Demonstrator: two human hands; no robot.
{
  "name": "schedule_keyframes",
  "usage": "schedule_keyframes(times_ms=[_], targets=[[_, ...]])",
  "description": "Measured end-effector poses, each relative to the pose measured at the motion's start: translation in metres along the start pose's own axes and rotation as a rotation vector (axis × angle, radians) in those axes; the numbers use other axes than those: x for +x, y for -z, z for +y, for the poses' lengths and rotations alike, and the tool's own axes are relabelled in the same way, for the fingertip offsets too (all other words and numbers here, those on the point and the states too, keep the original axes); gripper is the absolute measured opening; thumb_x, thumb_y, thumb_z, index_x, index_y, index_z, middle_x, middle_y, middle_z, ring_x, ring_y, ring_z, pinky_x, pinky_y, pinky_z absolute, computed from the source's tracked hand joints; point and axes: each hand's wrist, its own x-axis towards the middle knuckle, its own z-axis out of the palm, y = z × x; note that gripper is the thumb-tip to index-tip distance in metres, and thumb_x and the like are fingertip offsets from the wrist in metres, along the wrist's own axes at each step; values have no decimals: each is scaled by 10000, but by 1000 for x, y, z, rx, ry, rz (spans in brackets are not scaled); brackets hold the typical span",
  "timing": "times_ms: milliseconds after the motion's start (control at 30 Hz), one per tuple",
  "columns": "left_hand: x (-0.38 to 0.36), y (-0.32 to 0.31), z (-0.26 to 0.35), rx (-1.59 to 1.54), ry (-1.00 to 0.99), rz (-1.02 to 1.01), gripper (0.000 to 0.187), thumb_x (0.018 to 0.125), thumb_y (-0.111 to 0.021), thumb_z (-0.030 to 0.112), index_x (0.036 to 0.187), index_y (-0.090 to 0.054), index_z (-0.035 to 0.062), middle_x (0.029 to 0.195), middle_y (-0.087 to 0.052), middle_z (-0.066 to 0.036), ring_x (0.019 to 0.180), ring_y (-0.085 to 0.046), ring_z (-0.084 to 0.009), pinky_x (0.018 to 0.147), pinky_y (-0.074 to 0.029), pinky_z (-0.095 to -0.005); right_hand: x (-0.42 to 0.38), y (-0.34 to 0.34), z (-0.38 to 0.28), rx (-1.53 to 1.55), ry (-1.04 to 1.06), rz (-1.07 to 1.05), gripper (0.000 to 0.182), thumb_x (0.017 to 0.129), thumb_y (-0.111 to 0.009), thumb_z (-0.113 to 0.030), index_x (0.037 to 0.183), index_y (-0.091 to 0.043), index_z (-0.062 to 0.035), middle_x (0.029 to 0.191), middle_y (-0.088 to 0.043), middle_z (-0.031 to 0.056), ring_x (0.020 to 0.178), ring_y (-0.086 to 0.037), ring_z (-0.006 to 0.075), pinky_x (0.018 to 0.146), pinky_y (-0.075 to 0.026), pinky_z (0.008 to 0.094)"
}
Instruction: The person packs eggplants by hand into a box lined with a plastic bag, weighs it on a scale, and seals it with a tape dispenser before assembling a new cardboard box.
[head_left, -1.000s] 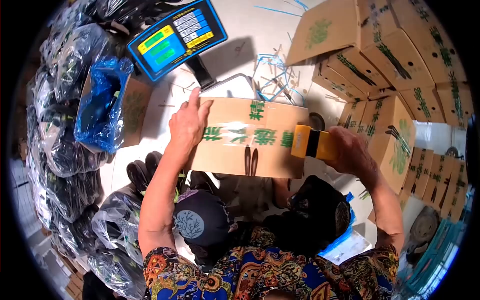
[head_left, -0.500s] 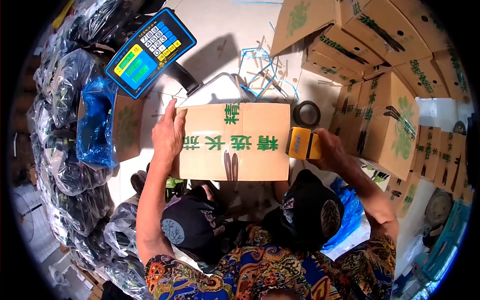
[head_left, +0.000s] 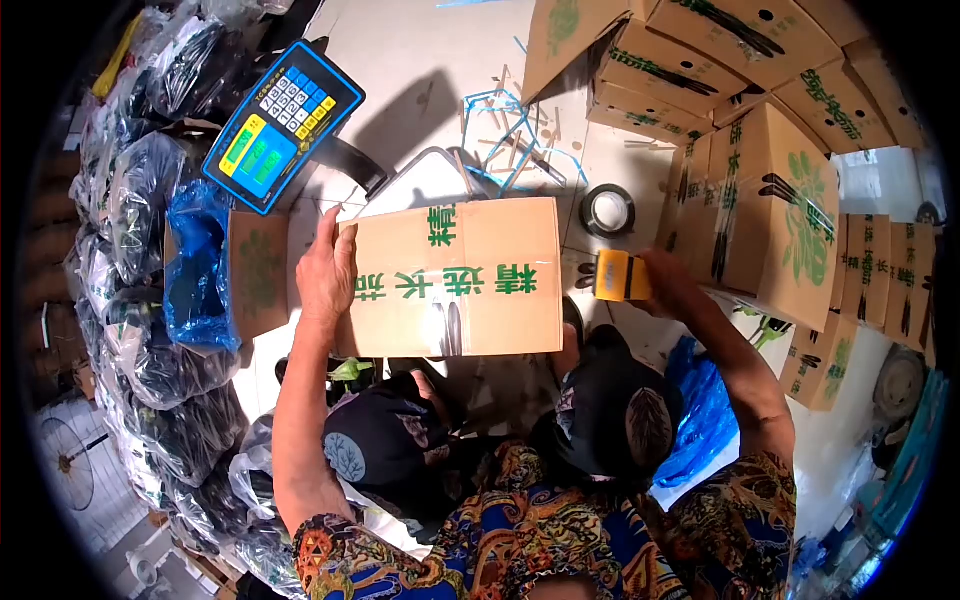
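- Many dark plastic bags are piling up along the far left, and an open box with a blue liner is sitting just beside them.
- A blue scale display is tilting on its stalk above that box.
- The left hand is lying flat on the left end of the cardboard box, its fingers together and stretched out over the top edge.
- The box is resting closed in front of the person, over the knees, with green lettering across its top and a strip of clear tape running down the middle.
- A roll of tape is lying on the floor just past the box's right corner.
- The right hand is gripping a yellow tape dispenser, fingers wrapped around it, just off the right end of the box and apart from it.
- Stacked cartons with green print are filling the right side.
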Motion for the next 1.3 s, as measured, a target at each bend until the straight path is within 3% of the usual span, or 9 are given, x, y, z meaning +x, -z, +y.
schedule_keyframes(times_ms=[167, 567, 600, 700, 800, 900, 967, 1200, 1300], targets=[[1, -5, -4, -13, 13, -3, 463, 1010, -419, 449, 1385, -479, 184, 1019, -686, -211, 927, -641, -439, 821, -492, -485, -25, -43, 43, -57, -167, -94, 633, 671, -864, -252, 1139, -501, -29, 996, -598, 210, 912, -600, 430, 787, -502, 467], [7, -1, -2, -85, -28, -17, 459, 995, -449, 424, 1370, -490, 162, 1015, -679, -220, 946, -636, -446, 842, -488, -476, -34, -81, 50, -76, -15, 46, 615, 697, -841, -257, 1136, -492, -6, 1039, -557, 221, 966, -573, 413, 843, -482, 463], [9, -1, -2, -91, -28, -36, 448, 997, -449, 413, 1364, -497, 161, 1020, -678, -220, 948, -635, -445, 841, -489, -471, -20, -79, 24, -2, -180, -58, 616, 694, -842, -277, 1119, -493, 1, 1019, -568, 223, 967, -575, 407, 868, -473, 461], [14, -3, -17, -51, -120, 2, 415, 998, -459, 379, 1327, -524, 134, 1052, -670, -225, 966, -632, -444, 840, -490, -456, 5, -117, -1, 79, -46, 144, 603, 702, -835, -268, 1110, -486, 8, 998, -577, 221, 954, -582, 400, 822, -495, 457], [10, 6, -4, -71, -83, -12, 412, 996, -476, 382, 1286, -538, 96, 1058, -668, -230, 980, -631, -441, 847, -490, -446, -3, -125, 5, 90, -83, 65, 616, 695, -839, -251, 1121, -475, 5, 1003, -574, 225, 963, -586, 406, 816, -506, 451], [14, 3, -13, -13, -276, 14, 402, 1000, -474, 382, 1273, -541, 95, 1044, -668, -231, 974, -633, -441, 844, -492, -439, -29, -124, 16, 101, 43, 138, 638, 689, -842, -237, 1142, -468, 13, 1027, -579, 230, 989, -588, 410, 842, -507, 447], [13, 6, -4, -71, -118, -48, 390, 1005, -458, 383, 1249, -549, 92, 1007, -666, -240, 952, -631, -448, 825, -490, -446, -35, -136, 14, 178, 10, 139, 672, 674, -851, -211, 1168, -468, 35, 1077, -581, 242, 1024, -586, 413, 896, -495, 445], [13, 6, -4, 7, -117, -61, 385, 1013, -419, 361, 1237, -549, 77, 1050, -644, -249, 964, -628, -441, 825, -489, -449, -57, -150, 33, 166, -197, 30, 711, 691, -845, -222, 1233, -462, 33, 1136, -547, 252, 1058, -556, 418, 900, -481, 472], [16, 3, -7, 7, -158, -28, 374, 1010, -436, 343, 1244, -550, 74, 1043, -653, -241, 968, -635, -435, 833, -493, -440, -78, -152, 39, 70, -81, 227, 624, 703, -824, -201, 1182, -485, 12, 1063, -568, 233, 1004, -571, 411, 863, -483, 482]])
